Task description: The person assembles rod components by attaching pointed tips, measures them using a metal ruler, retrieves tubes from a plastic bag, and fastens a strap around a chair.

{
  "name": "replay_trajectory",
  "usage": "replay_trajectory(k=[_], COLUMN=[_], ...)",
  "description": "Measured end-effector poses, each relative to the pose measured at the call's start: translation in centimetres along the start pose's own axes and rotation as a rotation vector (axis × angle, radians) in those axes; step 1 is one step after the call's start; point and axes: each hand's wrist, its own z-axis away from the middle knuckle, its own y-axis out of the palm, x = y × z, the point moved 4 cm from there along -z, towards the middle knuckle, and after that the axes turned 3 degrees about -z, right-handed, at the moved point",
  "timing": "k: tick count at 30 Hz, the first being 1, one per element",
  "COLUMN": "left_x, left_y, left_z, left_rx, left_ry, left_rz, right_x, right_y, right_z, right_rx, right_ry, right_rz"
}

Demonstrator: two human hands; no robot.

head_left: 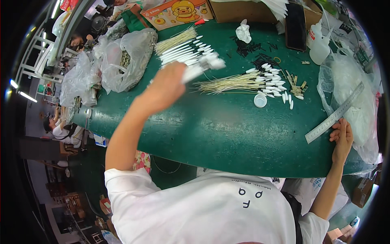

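My left hand is closed around a blurred bundle of white sticks, held over the left middle of the green table. Behind it lie white, pointed-tip sticks in a row, with thin straw-coloured stalks beyond them. My right hand is at the table's right, its curled fingers at the lower edge of a steel ruler. The ruler slants across the front of a clear plastic bag. Between my hands, a sheaf of straw-coloured stalks with white pointed tips rests on the table.
A white round cap sits before the tips. Black slivers, crumpled tissue, a phone and a squeeze bottle are behind. Filled plastic bags stand left; another bag lies right. A cartoon box borders the back.
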Motion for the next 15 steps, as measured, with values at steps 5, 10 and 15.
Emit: replay_trajectory(k=[5,10,15], left_x=[10.3,14.0,17.9], left_y=[1.9,5.4,8.3], left_z=[-4.0,-7.6,-8.5], left_rx=[-0.064,0.010,0.139], left_ry=[0.004,-0.030,-0.044], left_rz=[-0.040,-0.048,-0.007], right_x=[0.3,0.2,1.0], right_y=[0.7,0.4,1.1], right_z=[0.0,0.3,0.8], right_rx=[-0.030,-0.070,-0.088], right_ry=[-0.005,-0.017,-0.001], right_rz=[0.017,0.017,0.097])
